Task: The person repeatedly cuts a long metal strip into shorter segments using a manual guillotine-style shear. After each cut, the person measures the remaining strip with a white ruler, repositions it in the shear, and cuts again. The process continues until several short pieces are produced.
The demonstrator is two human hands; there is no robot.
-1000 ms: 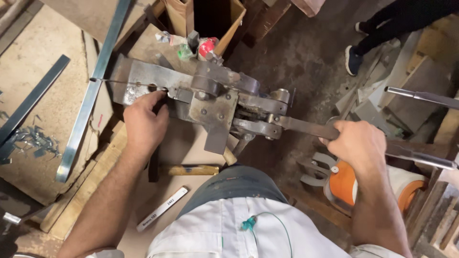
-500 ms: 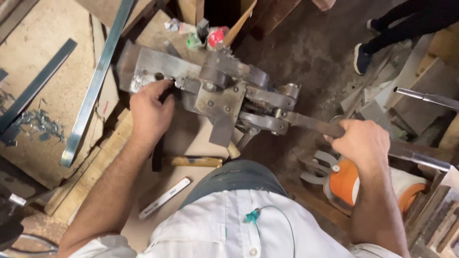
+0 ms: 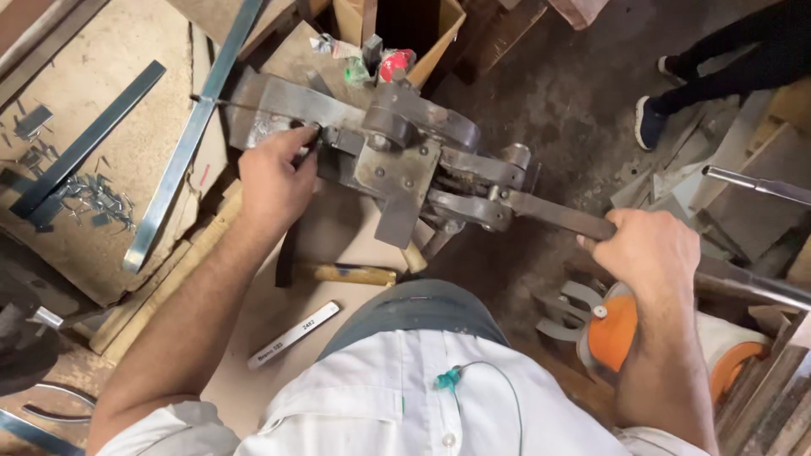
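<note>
A heavy grey metal lever machine (image 3: 405,160) sits on the workbench in front of me. My left hand (image 3: 274,177) rests against its left side, fingers curled on a small dark piece at the steel plate (image 3: 270,110). My right hand (image 3: 650,253) is closed around the machine's long flat lever bar (image 3: 557,213), which runs out to the right. A thin wire lies across the plate's left end.
A long steel strip (image 3: 182,143) and a darker flat bar (image 3: 84,148) lie at the left among small metal offcuts (image 3: 93,198). A wooden-handled hammer (image 3: 338,272) and a short labelled metal strip (image 3: 291,336) lie on the bench. Another person's legs (image 3: 718,76) stand at upper right; an orange fan (image 3: 625,329) sits below.
The view has shifted slightly. My left hand has stayed at the machine's plate, and my right hand keeps its hold on the lever, which shows little movement.
</note>
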